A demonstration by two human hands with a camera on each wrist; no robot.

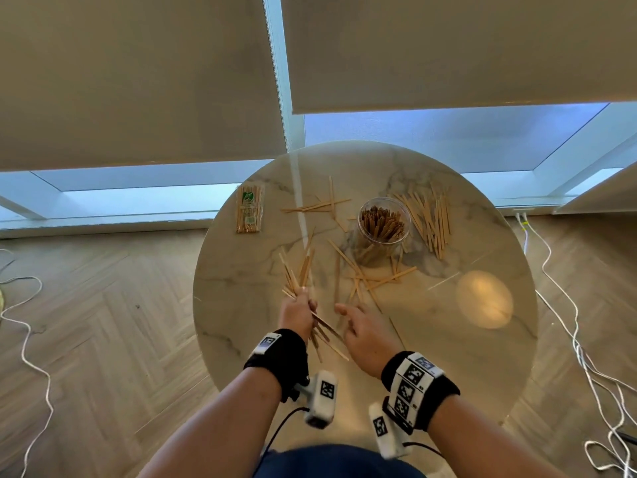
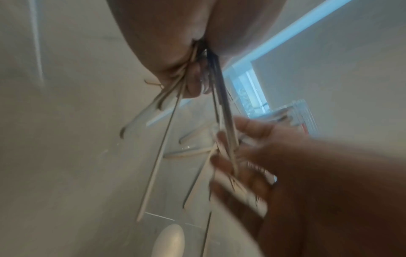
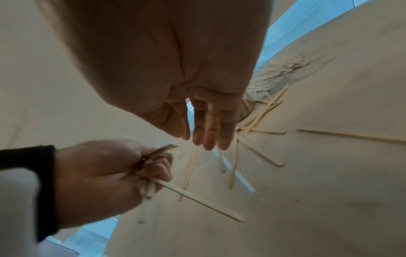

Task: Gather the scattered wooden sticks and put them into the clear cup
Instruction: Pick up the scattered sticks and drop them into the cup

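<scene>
Wooden sticks (image 1: 370, 276) lie near the clear cup (image 1: 383, 225); our left hand (image 1: 297, 313) grips a collected bundle, our right hand (image 1: 362, 331) opens, seemingly reaching for more.

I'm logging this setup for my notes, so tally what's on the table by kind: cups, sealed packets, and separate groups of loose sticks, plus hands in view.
Clear cup, already holding sticks: 1
Sealed packet of sticks: 1
Loose groups on the table: 3, far-left scatter, pile right of the cup, centre scatter
Bundle gripped by the left hand: 1
Hands: 2, right hand open
Total: 8
</scene>
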